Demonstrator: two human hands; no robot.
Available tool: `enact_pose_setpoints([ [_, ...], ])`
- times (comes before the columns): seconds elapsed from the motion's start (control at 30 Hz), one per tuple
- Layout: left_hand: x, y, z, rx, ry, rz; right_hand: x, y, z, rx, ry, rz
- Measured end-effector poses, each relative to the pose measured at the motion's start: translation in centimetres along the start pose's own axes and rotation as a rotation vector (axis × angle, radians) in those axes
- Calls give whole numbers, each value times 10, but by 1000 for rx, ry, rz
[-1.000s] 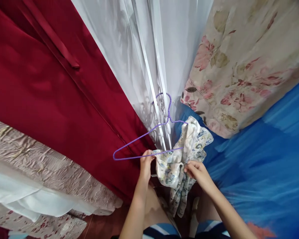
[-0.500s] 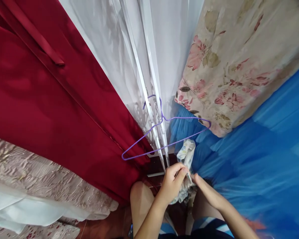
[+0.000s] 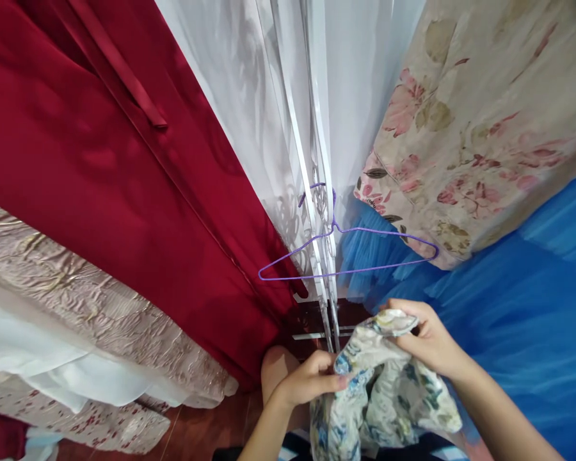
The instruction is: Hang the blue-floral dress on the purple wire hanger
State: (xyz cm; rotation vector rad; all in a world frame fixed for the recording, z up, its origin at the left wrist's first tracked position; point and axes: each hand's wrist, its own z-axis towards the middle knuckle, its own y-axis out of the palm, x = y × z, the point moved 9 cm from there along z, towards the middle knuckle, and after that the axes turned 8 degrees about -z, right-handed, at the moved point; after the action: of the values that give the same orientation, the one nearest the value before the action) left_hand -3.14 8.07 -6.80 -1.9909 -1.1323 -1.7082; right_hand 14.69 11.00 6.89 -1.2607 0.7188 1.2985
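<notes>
Both hands hold a white garment with a blue and green floral print, spread out in front of my lap. My left hand pinches its left edge between thumb and fingers. On the right, my right hand is closed on its upper edge. Folds hide what kind of garment it is. Just beyond my hands, a purple hanger hangs by its hook at a white metal rack, with nothing on it.
A long red garment hangs at the left, beside a textured beige one. To the right hang a floral beige cloth and blue tulle. White fabric hangs behind the rack. Below is a reddish tiled floor.
The garment was bunched between my hands and is now spread wider and nearer to me. My right hand has moved up and apart from the left. The view has shifted slightly.
</notes>
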Motion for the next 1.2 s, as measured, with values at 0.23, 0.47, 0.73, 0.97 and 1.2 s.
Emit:
enact_pose_setpoints([
  [0.23, 83, -108, -72, 407, 168, 634, -7, -87, 9, 489, -42, -280],
  [0.47, 208, -163, -87, 786, 395, 1322, 18, -56, 38, 245, -25, -404],
  [0.73, 245, -87, -34, 551, 730, 883, 32, -31, 51, 93, 36, -233],
  [0.97, 252, -59, -36, 676, 983, 987, 11, -100, -12, 784, -93, -318],
  [1.2, 258, -59, -42, 607, 979, 1005, 10, -156, 18, 613, -68, -355],
])
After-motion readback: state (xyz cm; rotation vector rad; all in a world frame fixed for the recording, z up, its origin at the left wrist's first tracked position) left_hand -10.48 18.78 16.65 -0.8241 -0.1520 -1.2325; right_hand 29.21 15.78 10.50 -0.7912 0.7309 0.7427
